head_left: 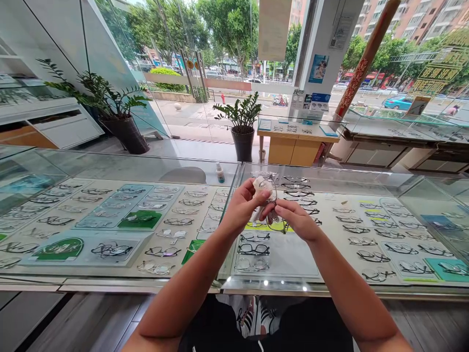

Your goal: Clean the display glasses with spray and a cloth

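White, crumpled cloth is pinched between thumb and fingers of your left hand, against thin-rimmed eyeglasses; your right hand pinches the frame, fingertips together, above the flat glass counter.

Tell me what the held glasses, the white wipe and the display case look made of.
Glasses: probably smooth metal, judging by the thin dark rim.
Wipe: soft and matte, crumpled; cloth or tissue, I can't tell.
Display case: likely clear, glossy glass, since frames show through and lights reflect.

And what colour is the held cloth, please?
The cloth looks whitish, best seen in the head view.
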The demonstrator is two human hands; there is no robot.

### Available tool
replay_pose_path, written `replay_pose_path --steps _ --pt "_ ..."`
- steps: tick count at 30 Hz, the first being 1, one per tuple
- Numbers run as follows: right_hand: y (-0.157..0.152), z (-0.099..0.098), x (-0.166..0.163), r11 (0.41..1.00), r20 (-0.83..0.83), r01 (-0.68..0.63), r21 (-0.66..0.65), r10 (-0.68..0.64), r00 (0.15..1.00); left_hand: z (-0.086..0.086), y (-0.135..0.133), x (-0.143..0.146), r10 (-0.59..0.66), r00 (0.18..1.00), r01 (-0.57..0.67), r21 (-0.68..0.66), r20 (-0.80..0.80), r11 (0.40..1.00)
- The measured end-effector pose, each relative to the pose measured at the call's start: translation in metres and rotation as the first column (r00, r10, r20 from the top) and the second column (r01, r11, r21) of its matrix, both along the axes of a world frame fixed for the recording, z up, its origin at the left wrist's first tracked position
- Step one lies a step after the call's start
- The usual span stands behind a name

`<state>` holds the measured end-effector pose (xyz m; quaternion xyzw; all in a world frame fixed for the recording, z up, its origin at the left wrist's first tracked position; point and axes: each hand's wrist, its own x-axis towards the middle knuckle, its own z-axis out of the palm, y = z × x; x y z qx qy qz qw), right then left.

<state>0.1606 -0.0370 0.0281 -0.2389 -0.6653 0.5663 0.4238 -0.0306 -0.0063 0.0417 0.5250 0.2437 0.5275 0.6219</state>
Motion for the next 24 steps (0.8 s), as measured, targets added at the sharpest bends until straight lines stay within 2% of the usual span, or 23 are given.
replay_pose_path --steps 3,9,18,24 --pt "0.0009 -0.0018 -0.0013 0.999 -0.019 -0.016 -0.036 0.015 1.000 0.0017 -0.0031 0.0019 -0.076 0.997 0.076 -0.036 -0.014 0.997" --pt "0.0023 -0.0024 -0.0016 0.999 -0.042 -0.024 -0.033 0.022 0.999 0.0021 -0.0061 0.0043 -0.203 0.978 0.204 0.007 -0.055 0.979" --pt "0.0003 -0.0009 -0.0040 0.994 -0.098 0.027 -0.106 -0.038 0.994 0.0077 -0.0098 0.0043 -0.269 0.961 0.271 -0.029 0.060 0.962" --pt "0.0027 -0.0016 -0.0024 0.998 -0.019 0.004 -0.067 -0.005 1.000 0.0058 -0.0057 0.0022 -0.246 0.969 0.245 0.008 0.012 0.969"
